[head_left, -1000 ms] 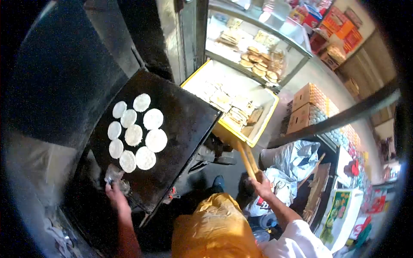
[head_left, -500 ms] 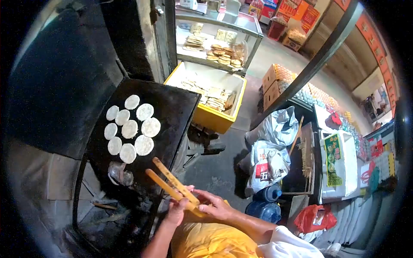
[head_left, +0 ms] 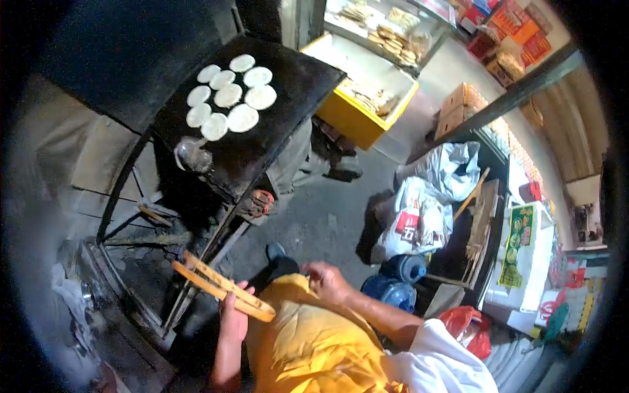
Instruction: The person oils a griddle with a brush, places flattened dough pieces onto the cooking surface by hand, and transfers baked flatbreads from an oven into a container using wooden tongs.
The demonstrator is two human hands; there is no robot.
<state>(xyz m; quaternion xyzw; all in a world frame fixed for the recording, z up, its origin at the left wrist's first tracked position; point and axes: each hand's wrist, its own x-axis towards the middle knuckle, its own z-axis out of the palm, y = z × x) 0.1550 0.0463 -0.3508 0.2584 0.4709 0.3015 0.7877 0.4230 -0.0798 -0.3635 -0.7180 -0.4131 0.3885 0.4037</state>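
Low at the griddle's front, my left hand (head_left: pixel 236 313) is closed round a pair of wooden tongs (head_left: pixel 226 289), whose two long flat arms point up and left. My right hand (head_left: pixel 329 281) is away from the tongs, in front of my yellow apron (head_left: pixel 308 337). Its fingers are curled in and nothing shows in them. Several pale round flatbreads (head_left: pixel 228 95) lie on the black griddle (head_left: pixel 278 124), beyond both hands. A crumpled clear plastic bag or wrap (head_left: pixel 193 156) rests at the griddle's near left corner.
Behind the griddle stands a yellow-rimmed box (head_left: pixel 350 121) of flatbreads, below a glass display case (head_left: pixel 393 39). To the right are white sacks (head_left: pixel 419 213), blue water jugs (head_left: pixel 396 291), a red plastic bag (head_left: pixel 466 327) and a foam box (head_left: pixel 527 275). A metal frame (head_left: pixel 124 281) stands at left.
My right hand has let go of the tongs and drawn away to the right. The left hand has moved down and left with them. The view has tilted downward.
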